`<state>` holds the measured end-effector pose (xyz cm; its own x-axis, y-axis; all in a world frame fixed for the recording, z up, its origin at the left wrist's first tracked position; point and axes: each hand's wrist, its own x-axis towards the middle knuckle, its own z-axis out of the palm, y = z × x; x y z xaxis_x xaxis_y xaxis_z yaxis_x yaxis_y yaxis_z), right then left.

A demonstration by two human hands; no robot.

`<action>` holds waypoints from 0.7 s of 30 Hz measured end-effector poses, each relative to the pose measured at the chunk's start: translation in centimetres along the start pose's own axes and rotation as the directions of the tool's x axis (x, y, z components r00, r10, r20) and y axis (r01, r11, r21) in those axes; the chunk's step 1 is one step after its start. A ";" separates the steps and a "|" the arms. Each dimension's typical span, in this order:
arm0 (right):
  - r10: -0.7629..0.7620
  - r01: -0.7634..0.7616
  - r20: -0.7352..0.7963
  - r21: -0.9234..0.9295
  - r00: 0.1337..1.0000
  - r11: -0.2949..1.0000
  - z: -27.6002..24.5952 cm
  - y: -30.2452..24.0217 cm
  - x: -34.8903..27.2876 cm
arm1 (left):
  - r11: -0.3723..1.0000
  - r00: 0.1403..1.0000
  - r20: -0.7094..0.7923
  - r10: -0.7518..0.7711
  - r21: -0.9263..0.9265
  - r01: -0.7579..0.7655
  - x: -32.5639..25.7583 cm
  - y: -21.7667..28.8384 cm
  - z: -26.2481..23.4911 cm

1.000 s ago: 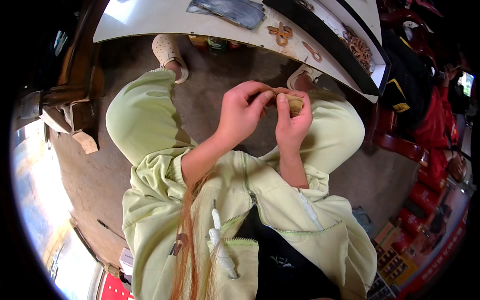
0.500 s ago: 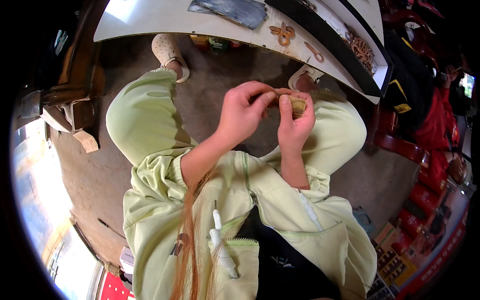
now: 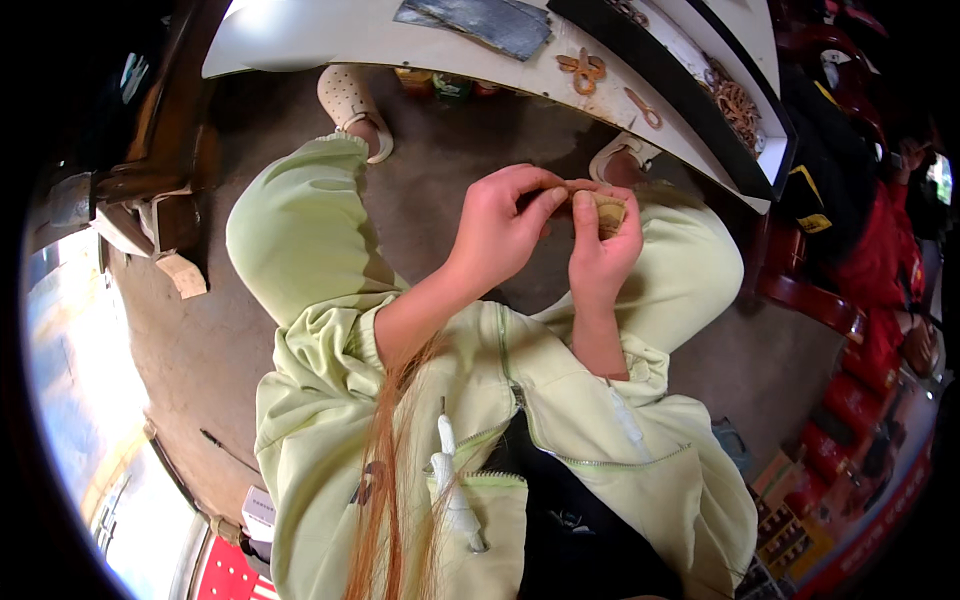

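My right hand (image 3: 603,252) grips a small tan wooden piece (image 3: 609,212) in front of my chest, over my lap in light green trousers. My left hand (image 3: 503,222) is curled, its fingertips pinching the same piece from the left beside my right thumb. Both hands are close together and touching. Most of the piece is hidden by the fingers.
A white table edge (image 3: 330,40) runs across the top with a dark grey sheet (image 3: 480,20), small wooden cut-out shapes (image 3: 583,68) and a dark tray (image 3: 700,90). A wooden stand (image 3: 150,200) is at left. Red chairs (image 3: 850,320) are at right. Brown floor lies below.
Both hands have stayed together on the small piece; the fingers have shifted slightly around it, with the left fingertips now closer over its top.
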<state>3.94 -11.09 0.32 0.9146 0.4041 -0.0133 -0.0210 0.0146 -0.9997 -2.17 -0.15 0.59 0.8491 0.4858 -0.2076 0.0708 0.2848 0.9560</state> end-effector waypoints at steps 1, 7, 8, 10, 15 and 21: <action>-0.021 0.021 0.007 -0.016 1.000 1.000 0.0 -0.2 0.2 | 0.986 0.995 0.011 -0.102 -0.130 0.103 0.3 0.3 0.0; -0.034 0.034 -0.002 -0.042 0.999 0.999 0.0 0.8 0.6 | 0.967 0.983 -0.004 0.184 0.178 -0.181 0.4 -0.6 -0.2; -0.059 0.059 0.002 -0.088 0.998 0.994 0.0 0.6 0.6 | 0.998 0.998 -0.025 0.061 0.014 -0.060 0.7 -0.4 -0.2; -0.069 0.068 -0.010 -0.056 0.998 0.996 0.0 0.6 0.5 | 0.994 0.999 -0.001 -0.046 -0.102 0.046 0.8 0.0 0.0; -0.053 0.051 -0.017 -0.122 0.998 0.991 -0.4 0.6 0.6 | 0.940 0.971 -0.035 0.236 0.261 -0.219 0.1 -0.8 0.7; 0.059 -0.059 -0.041 -0.002 0.997 0.998 -0.1 0.1 0.8 | 0.998 1.000 0.002 0.017 0.058 -0.017 0.5 -0.8 0.6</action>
<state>4.74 -10.90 0.18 0.9274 0.3668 -0.0733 -0.0746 -0.0108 -0.9972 -1.51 -0.62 -0.14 0.8514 0.4885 -0.1910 0.0865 0.2284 0.9697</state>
